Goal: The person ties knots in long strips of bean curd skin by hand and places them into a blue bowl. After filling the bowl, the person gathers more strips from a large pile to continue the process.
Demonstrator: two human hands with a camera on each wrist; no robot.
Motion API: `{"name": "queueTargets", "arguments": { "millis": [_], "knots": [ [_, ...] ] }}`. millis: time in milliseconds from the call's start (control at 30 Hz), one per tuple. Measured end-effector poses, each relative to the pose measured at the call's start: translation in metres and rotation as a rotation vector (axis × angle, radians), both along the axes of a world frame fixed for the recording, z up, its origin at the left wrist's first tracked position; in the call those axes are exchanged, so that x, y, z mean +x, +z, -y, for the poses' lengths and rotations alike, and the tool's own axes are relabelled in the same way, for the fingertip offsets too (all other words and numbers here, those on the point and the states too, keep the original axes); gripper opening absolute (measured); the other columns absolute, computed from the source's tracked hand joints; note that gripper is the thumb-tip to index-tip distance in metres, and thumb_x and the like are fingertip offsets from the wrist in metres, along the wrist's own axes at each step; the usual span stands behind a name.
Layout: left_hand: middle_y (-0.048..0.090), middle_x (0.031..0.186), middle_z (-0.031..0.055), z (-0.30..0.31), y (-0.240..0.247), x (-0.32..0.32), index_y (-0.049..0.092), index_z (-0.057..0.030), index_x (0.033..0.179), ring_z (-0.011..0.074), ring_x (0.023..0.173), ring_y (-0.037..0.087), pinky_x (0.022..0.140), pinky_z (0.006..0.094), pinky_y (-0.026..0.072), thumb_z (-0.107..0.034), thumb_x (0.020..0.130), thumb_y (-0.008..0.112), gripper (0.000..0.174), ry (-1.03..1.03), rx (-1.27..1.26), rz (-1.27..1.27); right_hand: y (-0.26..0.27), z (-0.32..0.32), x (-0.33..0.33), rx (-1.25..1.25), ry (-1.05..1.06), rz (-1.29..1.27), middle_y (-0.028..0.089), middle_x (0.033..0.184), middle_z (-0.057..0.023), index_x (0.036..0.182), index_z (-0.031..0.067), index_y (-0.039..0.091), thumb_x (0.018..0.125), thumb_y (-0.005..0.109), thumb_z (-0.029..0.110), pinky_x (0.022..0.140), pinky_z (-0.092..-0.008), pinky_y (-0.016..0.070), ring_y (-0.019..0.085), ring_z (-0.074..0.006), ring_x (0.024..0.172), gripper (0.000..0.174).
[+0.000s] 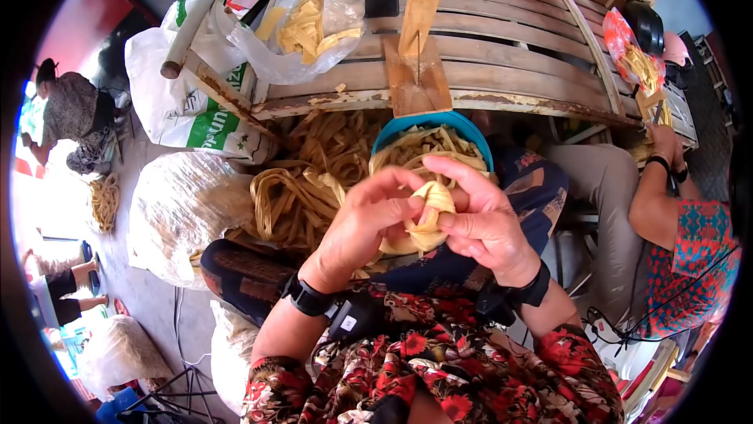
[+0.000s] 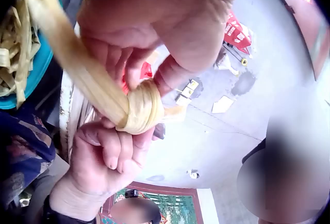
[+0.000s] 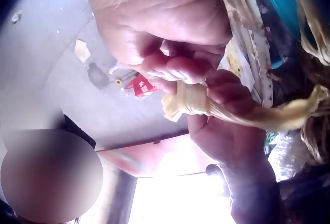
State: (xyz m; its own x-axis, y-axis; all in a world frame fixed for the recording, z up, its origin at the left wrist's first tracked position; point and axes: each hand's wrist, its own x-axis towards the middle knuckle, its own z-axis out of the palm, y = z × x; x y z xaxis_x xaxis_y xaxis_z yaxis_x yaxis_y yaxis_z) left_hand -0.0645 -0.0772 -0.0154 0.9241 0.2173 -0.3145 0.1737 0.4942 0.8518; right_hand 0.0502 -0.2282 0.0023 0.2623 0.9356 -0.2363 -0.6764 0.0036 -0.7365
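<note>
Between my two hands is a soft, pale yellow strip, wound round itself into a small thick band. My left hand pinches the band from the left with thumb and fingers. Opposite it, my right hand holds the band's right side, thumb in front. In the left wrist view, the wound band sits between both hands' fingers, and a long flat tail runs up to the left. From the right wrist, a short end pokes out of the band, and the twisted tail trails right.
Below the hands, a teal basin of similar strips stands by my lap. Loose strips heap to its left. A slatted bench ahead bears a wooden upright stand and a plastic bag. Another person's arm is at right.
</note>
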Motion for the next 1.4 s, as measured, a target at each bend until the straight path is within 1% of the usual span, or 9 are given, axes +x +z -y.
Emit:
{"name": "queueTargets", "arguments": {
  "millis": [100,167,267,367,533,900,1167,1300,1400],
  "knots": [
    [0.064,0.082,0.0123,-0.004,0.012,-0.006,0.054,0.0020,0.107,0.0182,0.070,0.062,0.066,0.0260,0.0484,-0.025,0.089,0.049,0.032,-0.296,-0.150,-0.096,0.001,-0.002,0.004,-0.042,-0.002,0.263,0.061,0.095,-0.0053,0.136,0.0070,0.035,0.086,0.056,0.001,0.047,-0.0155,0.0354,0.044,-0.0013,0.054,0.055],
    [0.062,0.078,0.0121,-0.003,0.009,-0.006,0.055,0.0042,0.105,0.0182,0.063,0.061,0.060,0.0265,0.0484,-0.032,0.092,0.043,0.040,-0.226,-0.020,-0.130,0.000,-0.003,-0.002,-0.021,-0.065,0.490,0.061,0.097,-0.0050,0.136,0.0069,0.035,0.088,0.055,0.004,0.050,-0.0155,0.0368,0.046,-0.0014,0.056,0.052],
    [0.059,0.072,0.0065,0.001,0.013,-0.004,0.057,0.0027,0.101,0.0124,0.059,0.056,0.054,0.0237,0.0445,-0.029,0.094,0.044,0.035,-0.051,0.110,-0.157,-0.007,0.004,0.003,-0.152,-0.247,0.856,0.055,0.075,0.0029,0.099,0.0039,0.054,0.089,0.059,0.016,0.049,-0.0182,0.0354,0.040,-0.0010,0.056,0.016],
    [0.059,0.068,0.0035,0.012,0.005,0.000,0.059,0.0010,0.091,0.0089,0.060,0.055,0.054,0.0240,0.0449,-0.025,0.093,0.051,0.027,-0.016,0.435,-0.077,0.005,-0.002,-0.004,-0.234,-0.058,0.919,0.045,0.059,0.0050,0.073,0.0044,0.052,0.092,0.057,0.023,0.047,-0.0218,0.0335,0.037,-0.0023,0.055,0.027],
    [0.066,0.089,0.0036,-0.014,0.020,-0.021,0.061,0.0024,0.109,0.0091,0.080,0.058,0.072,0.0225,0.0465,-0.012,0.082,0.068,0.031,0.021,0.240,0.055,0.010,0.014,0.002,-0.199,-0.200,0.522,0.050,0.057,0.0016,0.072,0.0045,0.051,0.096,0.048,0.020,0.040,-0.0187,0.0322,0.042,-0.0027,0.044,0.029],
    [0.064,0.077,0.0009,-0.029,0.035,-0.022,0.068,0.0010,0.090,0.0049,0.071,0.055,0.063,0.0191,0.0435,-0.007,0.081,0.069,0.012,-0.007,0.344,-0.063,0.012,0.021,0.011,-0.167,-0.108,0.443,0.055,0.061,-0.0013,0.074,0.0027,0.051,0.096,0.046,0.016,0.041,-0.0186,0.0363,0.047,-0.0048,0.045,0.026],
    [0.064,0.072,0.0035,-0.029,0.033,0.000,0.066,0.0009,0.087,0.0089,0.067,0.058,0.060,0.0222,0.0460,-0.006,0.081,0.067,0.010,-0.008,0.670,-0.020,-0.011,0.011,0.052,-0.214,-0.103,0.691,0.065,0.083,-0.0073,0.100,-0.0038,0.060,0.096,0.047,0.031,0.068,-0.0257,0.0506,0.063,-0.0132,0.079,0.038],
    [0.064,0.072,0.0086,-0.024,0.038,0.015,0.066,-0.0010,0.084,0.0160,0.064,0.061,0.058,0.0259,0.0466,-0.005,0.079,0.068,0.007,-0.058,0.879,0.143,0.008,-0.015,0.070,-0.193,0.410,0.773,0.063,0.083,-0.0060,0.095,-0.0028,0.060,0.094,0.050,0.034,0.067,-0.0257,0.0499,0.062,-0.0132,0.078,0.039],
    [0.064,0.071,0.0092,-0.026,0.042,0.021,0.066,-0.0030,0.082,0.0202,0.061,0.062,0.055,0.0282,0.0471,-0.006,0.077,0.069,0.007,-0.043,0.923,0.174,0.007,-0.027,0.064,-0.156,0.554,0.363,0.059,0.073,-0.0029,0.098,-0.0003,0.059,0.094,0.049,0.033,0.060,-0.0226,0.0474,0.059,-0.0097,0.064,0.035]
  ]
}}
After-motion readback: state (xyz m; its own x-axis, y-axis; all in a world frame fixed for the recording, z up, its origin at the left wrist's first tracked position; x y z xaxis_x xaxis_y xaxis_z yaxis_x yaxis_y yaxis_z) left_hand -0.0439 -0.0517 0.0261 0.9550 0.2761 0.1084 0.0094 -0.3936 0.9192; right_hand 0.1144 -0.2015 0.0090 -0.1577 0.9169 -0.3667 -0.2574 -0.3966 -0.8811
